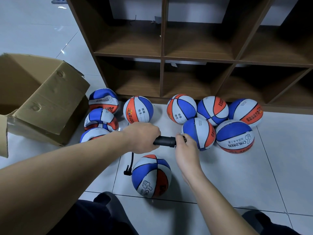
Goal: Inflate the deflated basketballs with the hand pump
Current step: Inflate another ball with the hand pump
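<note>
A person's left hand (pixel 142 137) grips a black pump (pixel 165 141) above the floor (pixel 254 175), right hand (pixel 185 147) pinching its handle end; its hose (pixel 131 160) hangs beside a basketball (pixel 151 175).

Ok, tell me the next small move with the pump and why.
Probably pull the handle out for another stroke: the left hand grips the pump, the right hand pinches its far end, and its hose runs to the near ball, which looks nearly round.
</note>
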